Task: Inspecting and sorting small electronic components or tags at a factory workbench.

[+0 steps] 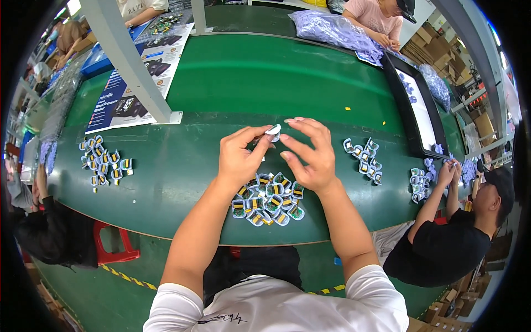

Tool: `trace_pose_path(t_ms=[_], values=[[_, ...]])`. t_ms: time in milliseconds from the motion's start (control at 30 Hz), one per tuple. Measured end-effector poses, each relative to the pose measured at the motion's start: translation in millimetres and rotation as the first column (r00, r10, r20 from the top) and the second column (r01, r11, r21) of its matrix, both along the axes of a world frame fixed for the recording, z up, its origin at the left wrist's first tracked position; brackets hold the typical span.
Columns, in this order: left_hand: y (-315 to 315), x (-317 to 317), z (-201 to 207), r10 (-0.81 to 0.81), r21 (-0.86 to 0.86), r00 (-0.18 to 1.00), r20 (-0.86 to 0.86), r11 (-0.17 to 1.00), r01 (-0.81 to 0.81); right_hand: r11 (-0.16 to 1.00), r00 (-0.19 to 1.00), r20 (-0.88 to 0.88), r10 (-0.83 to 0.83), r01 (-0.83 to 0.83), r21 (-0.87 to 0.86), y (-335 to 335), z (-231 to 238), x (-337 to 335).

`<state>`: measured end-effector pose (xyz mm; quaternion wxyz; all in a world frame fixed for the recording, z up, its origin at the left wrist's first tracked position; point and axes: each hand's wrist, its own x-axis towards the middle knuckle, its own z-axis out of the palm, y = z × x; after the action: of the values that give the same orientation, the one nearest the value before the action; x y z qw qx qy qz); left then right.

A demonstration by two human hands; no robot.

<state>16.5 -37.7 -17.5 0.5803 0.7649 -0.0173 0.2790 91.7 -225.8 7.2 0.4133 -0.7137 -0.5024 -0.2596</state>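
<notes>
My left hand (241, 152) pinches a small curved white plastic housing (273, 130) between thumb and fingertips, over the green table. My right hand (311, 154) is beside it with fingers spread; its index fingertip lies close to the housing, and I cannot tell whether it touches. Below and between my wrists lies a pile of small pale-blue housings (271, 200), several showing yellow-and-black parts and green circuit boards inside.
More such housings lie in a left pile (103, 161) and a right pile (365, 159). A metal post (130, 66) stands on a printed sheet (160, 72). A black-rimmed tray (416, 105) and a bag of purple parts (334, 33) are far right. A co-worker (442, 238) sits at right.
</notes>
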Motion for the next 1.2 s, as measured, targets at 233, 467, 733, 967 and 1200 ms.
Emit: trace_pose_path(t_ms=[233, 467, 733, 967, 1200], values=[[-1.9, 2.4, -6.0, -0.153, -0.374, 0.977, -0.15, 0.923, 0.087, 0.988, 0.997, 0.045, -0.065, 0.071, -0.135, 6.5, -5.6, 0.1], [2.1, 0.4, -0.5, -0.206, -0.368, 0.937, -0.281, 0.925, 0.093, 0.969, 0.992, 0.081, -0.097, 0.112, -0.219, 9.0, -2.4, -2.5], [6.2, 3.3, -1.6, -0.355, -0.564, 0.896, -0.265, 0.811, 0.154, 0.999, 0.99, -0.139, -0.029, 0.024, -0.04, 1.6, -9.6, 2.2], [-4.7, 2.3, -3.7, -0.316, -0.305, 0.906, -0.281, 0.925, 0.228, 0.997, 0.874, -0.482, 0.063, -0.075, -0.006, -1.1, -15.1, 10.6], [-2.5, -4.2, 7.4, -0.145, 0.046, 0.948, -0.284, 0.985, 0.165, 0.988, 0.885, -0.465, -0.014, -0.058, -0.142, -7.9, -16.4, 17.7]])
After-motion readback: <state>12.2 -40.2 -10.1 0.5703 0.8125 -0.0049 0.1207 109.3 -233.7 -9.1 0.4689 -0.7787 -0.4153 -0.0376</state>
